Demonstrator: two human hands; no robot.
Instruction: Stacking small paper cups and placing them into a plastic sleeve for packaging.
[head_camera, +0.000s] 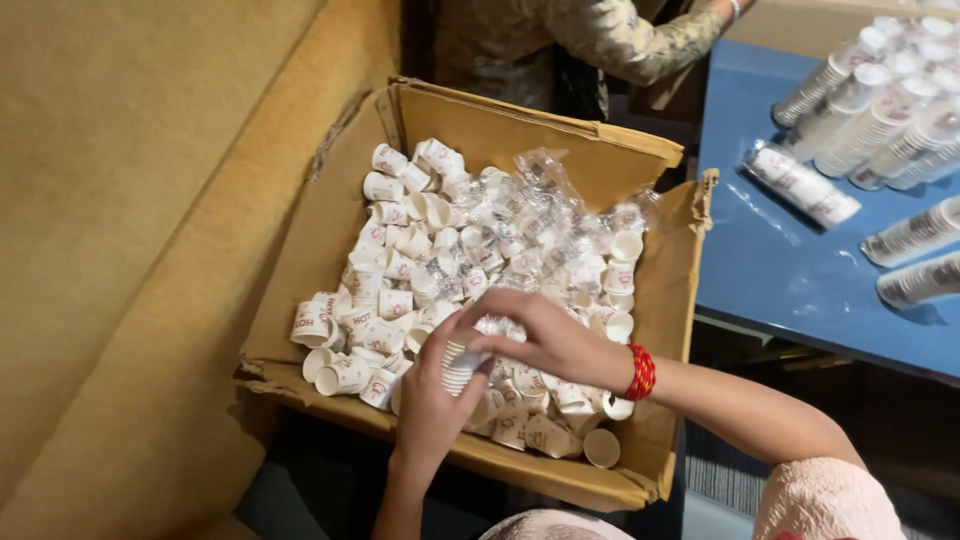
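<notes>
Head cam, L to R: yellow-brown wall, then cardboard box (300, 250) full of loose small paper cups (390, 270). Left hand (430, 400) w/ fingers closed round a short cup stack (460, 365), its long axis tilted up-right. Right hand (545, 335) is just above, fingers pinched at stack's top end. Blue bench (800, 270) w/ wrapped cup sleeves (880, 110) well apart, far right.

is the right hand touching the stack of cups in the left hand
Touching: the head view shows the right hand with its fingers on top of the small cup stack gripped by the left hand.
</notes>
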